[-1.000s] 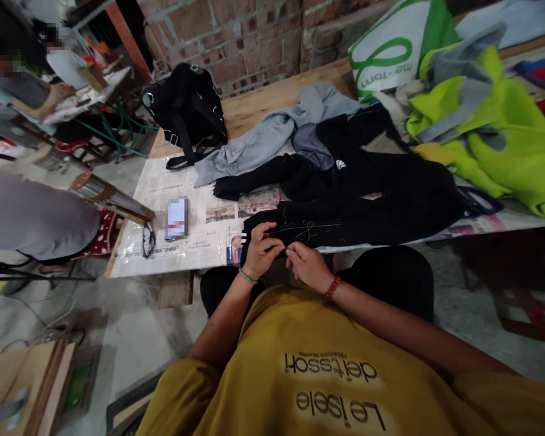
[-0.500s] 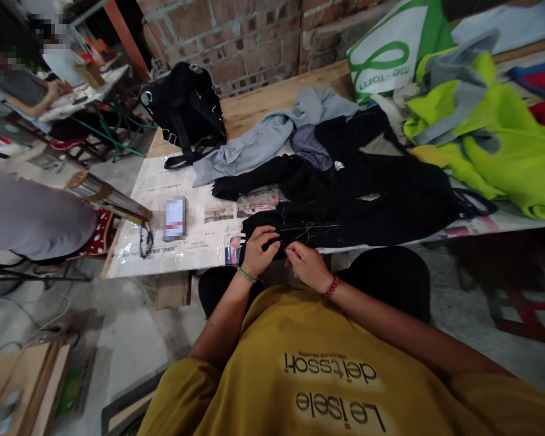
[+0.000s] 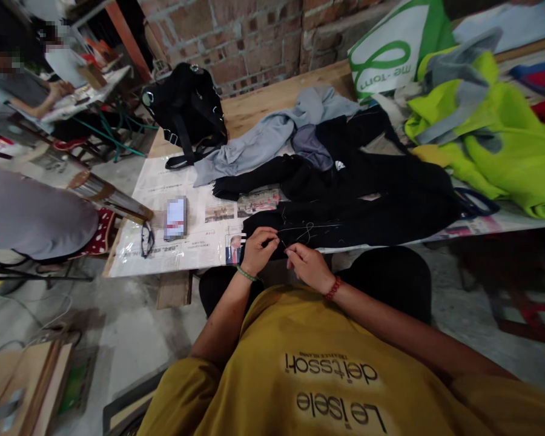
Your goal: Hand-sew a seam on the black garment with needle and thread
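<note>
A black garment (image 3: 367, 215) lies along the table's near edge, with pale stitch marks on it. White thread (image 3: 307, 231) makes a loose loop on the cloth and runs toward my left fingertips. My left hand (image 3: 258, 251) rests at the garment's left end, thumb and forefinger pinched together, seemingly on the thread. Just to its right, my right hand (image 3: 312, 267) is closed in a pinch at the garment's near edge. Whatever small thing sits between those right fingers is too tiny to make out. The two sets of fingertips are close but apart.
Newspaper under clear plastic (image 3: 195, 242) covers the table, bearing a phone (image 3: 175, 218) and glasses (image 3: 147, 240). Behind are a grey garment (image 3: 254, 142), a black backpack (image 3: 186, 109), yellow-green clothing (image 3: 490, 133) and a green-white bag (image 3: 390, 54). Other people sit at the left.
My left thumb and forefinger have come together from slightly apart. My right hand has shifted a touch to the right, and the thread loop has changed shape slightly.
</note>
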